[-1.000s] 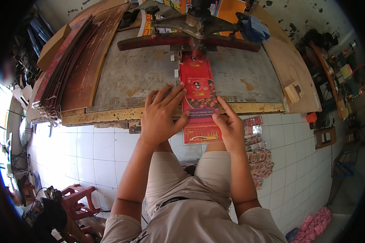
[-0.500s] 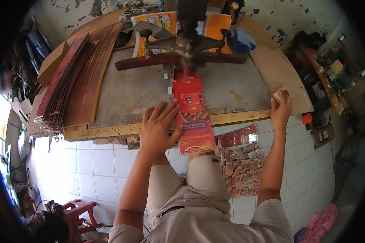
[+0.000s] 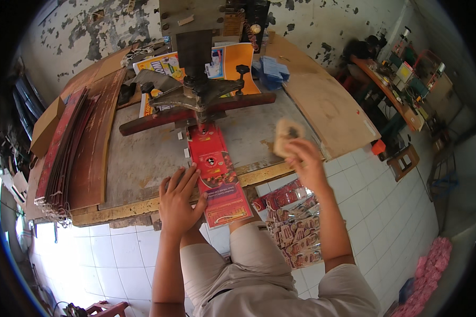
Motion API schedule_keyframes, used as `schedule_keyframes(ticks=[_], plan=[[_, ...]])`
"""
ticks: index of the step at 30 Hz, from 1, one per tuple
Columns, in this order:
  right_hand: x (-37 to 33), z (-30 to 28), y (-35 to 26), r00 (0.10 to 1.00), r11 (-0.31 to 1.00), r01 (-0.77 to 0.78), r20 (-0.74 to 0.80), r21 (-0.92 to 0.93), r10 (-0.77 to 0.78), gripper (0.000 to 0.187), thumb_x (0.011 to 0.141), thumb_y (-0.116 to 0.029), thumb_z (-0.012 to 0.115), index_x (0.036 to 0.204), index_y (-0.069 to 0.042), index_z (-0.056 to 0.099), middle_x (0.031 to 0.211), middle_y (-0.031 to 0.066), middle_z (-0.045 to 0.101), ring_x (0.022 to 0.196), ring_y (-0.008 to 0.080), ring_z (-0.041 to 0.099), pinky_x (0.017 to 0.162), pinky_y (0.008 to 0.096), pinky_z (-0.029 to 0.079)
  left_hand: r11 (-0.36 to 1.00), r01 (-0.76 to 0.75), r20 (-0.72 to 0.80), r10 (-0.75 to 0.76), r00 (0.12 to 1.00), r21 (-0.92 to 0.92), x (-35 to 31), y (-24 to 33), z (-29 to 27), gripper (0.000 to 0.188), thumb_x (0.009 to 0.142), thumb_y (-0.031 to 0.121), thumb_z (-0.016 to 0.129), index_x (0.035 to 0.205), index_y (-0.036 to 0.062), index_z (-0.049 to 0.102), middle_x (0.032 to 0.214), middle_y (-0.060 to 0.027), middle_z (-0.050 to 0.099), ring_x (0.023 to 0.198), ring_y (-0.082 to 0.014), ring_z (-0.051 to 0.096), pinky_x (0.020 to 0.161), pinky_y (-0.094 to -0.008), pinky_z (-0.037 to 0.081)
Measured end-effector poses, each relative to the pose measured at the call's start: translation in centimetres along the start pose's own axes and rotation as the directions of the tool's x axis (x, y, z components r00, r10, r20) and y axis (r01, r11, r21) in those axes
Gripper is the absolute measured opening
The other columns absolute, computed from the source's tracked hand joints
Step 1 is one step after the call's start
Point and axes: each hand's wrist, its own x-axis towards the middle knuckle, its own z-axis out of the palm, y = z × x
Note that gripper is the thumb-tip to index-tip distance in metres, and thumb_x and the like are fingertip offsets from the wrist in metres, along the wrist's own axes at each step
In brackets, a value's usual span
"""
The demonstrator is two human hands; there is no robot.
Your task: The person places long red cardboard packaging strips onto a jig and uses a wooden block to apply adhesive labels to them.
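A long red printed packaging strip [image 3: 219, 185], apparently a stack of flat sheets, lies under the head of a press [image 3: 195, 98] and hangs over the table's front edge. My left hand [image 3: 181, 198] lies flat with its fingers stretched out. Its fingertips and thumb rest along the strip's left edge. My right hand [image 3: 308, 162] is raised over the right part of the worktop. Between its fingers is a tan block with a dark spot [image 3: 288, 136], blurred by motion, so its exact kind does not show.
Dark red boards [image 3: 63, 148] are stacked on the left of the worktop [image 3: 143, 153]. Colourful printed sheets [image 3: 238, 63] and a blue bundle [image 3: 274, 73] lie behind the press. Packs of printed pieces [image 3: 296, 227] sit below the edge. A person [image 3: 359, 53] is at a far-right bench.
My right hand has lifted the tan block off the right side of the worktop and brought it inward. The left hand stays at the strip. The whole view has shifted.
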Motion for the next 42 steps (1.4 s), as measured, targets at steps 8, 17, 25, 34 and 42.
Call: schedule_keyframes(ticks=[8,17,25,34,42], plan=[[2.4,1.3,0.8,0.994,0.994,0.106,-0.008,0.015,-0.106,0.040,0.093,-0.020,0.083,0.130,-0.011,0.071,0.135,0.0130,0.068,0.127,0.0353,0.062,0.111,0.0495,0.046,0.999,0.025,0.018,-0.025,1.000,-0.023,-0.2,-0.1,-0.8,0.060,0.089,0.025,0.074,0.147,0.0108,0.067,0.160,-0.0036,0.062,0.148,-0.0331,0.053,0.123,-0.0550,0.036],[2.4,-4.5,15.7,0.945,0.876,-0.315,-0.038,-0.366,0.324,0.035,0.100,-0.021,0.075,0.130,-0.004,0.074,0.132,0.0181,0.071,0.124,0.0420,0.064,0.107,0.0496,0.051,1.000,-0.001,-0.013,0.001,1.000,0.001,-0.2,0.0,-0.3,0.056,0.092,0.031,0.074,0.143,0.0080,0.070,0.157,-0.0047,0.064,0.146,-0.0325,0.055,0.121,-0.0544,0.037],[2.6,-3.3,12.1,0.939,0.908,-0.320,-0.218,-0.270,0.266,0.025,0.106,-0.020,0.069,0.121,-0.001,0.076,0.115,0.0189,0.075,0.108,0.0385,0.069,0.096,0.0470,0.054,1.000,0.002,-0.004,-0.002,1.000,-0.026,-0.2,0.2,0.0,0.061,0.088,0.024,0.074,0.147,0.0110,0.067,0.159,-0.0041,0.063,0.148,-0.0332,0.054,0.123,-0.0548,0.036],[6.8,2.2,1.6,0.956,0.953,-0.265,-0.087,0.149,0.279,0.027,0.109,-0.024,0.068,0.123,-0.001,0.075,0.113,0.0159,0.075,0.102,0.0316,0.072,0.092,0.0412,0.055,0.999,0.017,0.002,-0.017,1.000,-0.030,-0.2,0.2,-0.5,0.059,0.089,0.025,0.075,0.146,0.0114,0.068,0.159,-0.0032,0.062,0.148,-0.0329,0.054,0.123,-0.0555,0.037],[7.7,3.6,1.0,0.954,0.958,-0.255,0.195,0.128,0.228,0.031,0.106,-0.019,0.070,0.134,-0.006,0.074,0.132,0.0138,0.070,0.128,0.0347,0.064,0.110,0.0443,0.051,1.000,0.016,0.004,-0.016,1.000,-0.024,-0.4,-0.2,-0.6,0.059,0.090,0.026,0.074,0.146,0.0102,0.068,0.161,-0.0032,0.061,0.147,-0.0332,0.054,0.123,-0.0558,0.037]])
